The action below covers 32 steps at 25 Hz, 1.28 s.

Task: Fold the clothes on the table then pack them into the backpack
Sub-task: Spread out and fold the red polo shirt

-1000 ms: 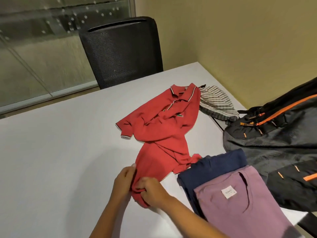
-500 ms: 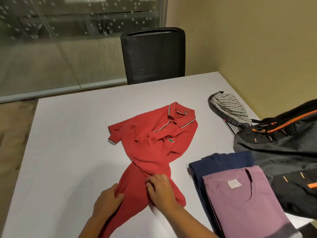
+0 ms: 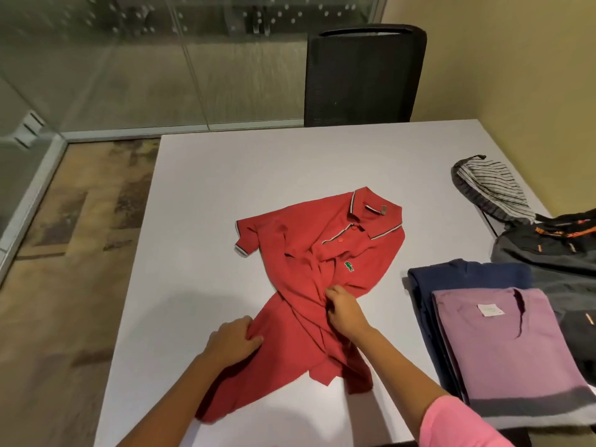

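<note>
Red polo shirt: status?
Left hand and right hand both grip the red polo shirt, twisted and unfolded on the white table. Folded purple shirt alongside, nothing in the way.

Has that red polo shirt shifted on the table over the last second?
Yes. The red polo shirt slid left, away from the striped cap its collar had touched, opening a wide gap.

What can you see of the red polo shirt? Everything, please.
The red polo shirt lies front up on the white table, bunched and twisted at the waist, unfolded. It looks knit, with striped trim on collar and sleeve cuff, red buttons and a green chest logo. The left hand grips its lower left edge; the right hand pinches the twisted middle.
</note>
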### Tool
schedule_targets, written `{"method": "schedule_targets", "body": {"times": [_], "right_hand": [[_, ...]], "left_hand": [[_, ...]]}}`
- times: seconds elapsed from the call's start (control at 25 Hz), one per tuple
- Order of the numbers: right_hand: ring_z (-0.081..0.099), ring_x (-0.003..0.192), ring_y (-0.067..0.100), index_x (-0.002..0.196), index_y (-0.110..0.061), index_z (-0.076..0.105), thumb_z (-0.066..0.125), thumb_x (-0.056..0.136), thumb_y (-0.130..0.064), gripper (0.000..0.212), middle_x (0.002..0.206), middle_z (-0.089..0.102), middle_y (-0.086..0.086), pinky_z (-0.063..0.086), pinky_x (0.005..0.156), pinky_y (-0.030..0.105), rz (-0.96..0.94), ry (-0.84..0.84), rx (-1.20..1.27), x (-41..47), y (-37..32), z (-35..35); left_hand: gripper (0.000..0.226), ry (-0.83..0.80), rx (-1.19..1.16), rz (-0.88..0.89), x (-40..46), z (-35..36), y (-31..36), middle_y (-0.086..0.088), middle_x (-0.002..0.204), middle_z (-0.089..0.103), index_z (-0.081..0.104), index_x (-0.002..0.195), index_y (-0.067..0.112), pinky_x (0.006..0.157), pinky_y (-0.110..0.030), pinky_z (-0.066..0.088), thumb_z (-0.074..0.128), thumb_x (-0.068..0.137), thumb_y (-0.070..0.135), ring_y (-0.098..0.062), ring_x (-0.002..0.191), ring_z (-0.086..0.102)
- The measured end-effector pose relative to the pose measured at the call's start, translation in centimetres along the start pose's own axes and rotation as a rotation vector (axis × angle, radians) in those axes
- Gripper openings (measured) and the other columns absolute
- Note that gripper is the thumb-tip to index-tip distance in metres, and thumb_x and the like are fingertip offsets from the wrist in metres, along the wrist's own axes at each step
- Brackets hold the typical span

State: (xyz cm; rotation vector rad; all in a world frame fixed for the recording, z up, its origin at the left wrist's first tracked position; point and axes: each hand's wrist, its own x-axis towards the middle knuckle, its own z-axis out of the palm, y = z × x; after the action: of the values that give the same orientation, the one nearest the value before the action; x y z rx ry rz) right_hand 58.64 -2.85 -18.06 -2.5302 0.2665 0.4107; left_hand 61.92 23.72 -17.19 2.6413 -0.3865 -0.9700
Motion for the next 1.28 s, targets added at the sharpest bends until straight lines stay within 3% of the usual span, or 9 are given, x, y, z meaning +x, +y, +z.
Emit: {"method": "schedule_targets", "body": {"times": [0.08,0.16,0.4,0.56,0.68,0.76,1.0,1.16,1.28], "right_hand": [[0.058,0.093,0.039,0.098,0.002,0.066,0.046,0.067,0.011,0.038,0.099,0.059,0.021,0.046,0.078,0.037,-0.048,-0.033,-0.041,-0.5,-0.4,0.6],[0.056,0.094,0.037,0.104,-0.003,0.068,0.045,0.068,0.011,0.045,0.100,0.058,0.018,0.042,0.080,0.034,-0.076,-0.065,-0.082,-1.1,-0.9,1.5],[0.043,0.098,0.026,0.100,-0.016,0.068,0.043,0.072,0.001,0.041,0.102,0.049,0.007,0.031,0.075,0.032,-0.080,-0.145,-0.177,-4.0,-4.3,5.1],[0.047,0.091,0.029,0.084,-0.014,0.072,0.028,0.058,-0.009,0.051,0.083,0.042,-0.001,0.035,0.080,0.033,-0.084,-0.186,-0.139,-4.8,-5.6,6.3],[0.054,0.093,0.030,0.089,-0.015,0.075,0.030,0.058,-0.007,0.056,0.087,0.059,0.003,0.036,0.082,0.027,-0.002,-0.167,0.035,-5.1,-5.7,6.3],[0.060,0.095,0.025,0.088,-0.011,0.073,0.037,0.064,0.002,0.046,0.094,0.068,0.004,0.043,0.084,0.026,0.089,-0.090,0.178,-5.6,-5.8,5.6],[0.060,0.085,0.017,0.092,-0.008,0.068,0.044,0.073,0.015,0.039,0.090,0.066,0.000,0.040,0.077,0.009,0.231,0.273,0.400,-4.5,-4.2,2.4],[0.061,0.097,0.023,0.099,-0.006,0.067,0.048,0.075,0.012,0.036,0.103,0.067,0.010,0.047,0.092,0.030,0.326,0.323,0.415,-1.9,-1.6,-0.5],[0.058,0.104,0.029,0.106,-0.006,0.063,0.050,0.075,0.007,0.036,0.108,0.062,0.013,0.046,0.093,0.037,0.398,0.313,0.349,0.2,0.6,-2.2]], "left_hand": [[0.050,0.099,-0.020,0.012,-0.2,-0.2,-0.9,0.001,0.124,0.050,0.045,0.128,0.024,0.089,-0.038,0.044,0.052,0.088,0.052,-0.025,0.113,0.052],[0.065,0.210,-0.015,0.061,-0.2,-0.5,-1.3,-0.003,0.138,0.039,0.033,0.143,0.020,0.095,-0.042,0.042,0.049,0.089,0.051,-0.028,0.122,0.044],[0.062,0.292,0.175,0.364,1.1,-1.7,-1.3,-0.016,0.130,0.055,0.045,0.136,0.022,0.067,-0.048,0.057,0.043,0.077,0.042,-0.038,0.109,0.058],[0.063,0.131,0.429,0.448,2.1,-1.4,-1.4,-0.004,0.131,0.057,0.046,0.139,0.031,0.076,-0.047,0.048,0.024,0.083,0.049,-0.032,0.118,0.055],[0.051,0.138,0.499,0.485,2.2,-0.6,-2.3,0.001,0.096,0.066,0.071,0.105,0.030,0.059,-0.039,0.042,0.029,0.082,0.048,-0.022,0.078,0.065],[0.040,0.235,0.508,0.544,2.5,-0.4,-2.9,0.007,0.078,0.062,0.073,0.084,0.032,0.052,-0.030,0.035,0.036,0.079,0.047,-0.014,0.059,0.060],[0.032,0.397,0.400,0.501,2.0,0.8,-4.3,0.007,0.067,0.059,0.067,0.078,0.028,0.061,-0.032,0.032,0.039,0.085,0.043,-0.015,0.053,0.060],[0.048,0.390,0.225,0.271,2.1,0.3,-2.1,0.005,0.063,0.059,0.057,0.065,0.025,0.070,-0.036,0.027,0.026,0.089,0.051,-0.018,0.057,0.060],[0.041,0.484,0.161,0.234,4.0,-2.1,0.6,0.004,0.070,0.059,0.055,0.070,0.024,0.068,-0.035,0.030,0.025,0.090,0.044,-0.022,0.066,0.059]]}}
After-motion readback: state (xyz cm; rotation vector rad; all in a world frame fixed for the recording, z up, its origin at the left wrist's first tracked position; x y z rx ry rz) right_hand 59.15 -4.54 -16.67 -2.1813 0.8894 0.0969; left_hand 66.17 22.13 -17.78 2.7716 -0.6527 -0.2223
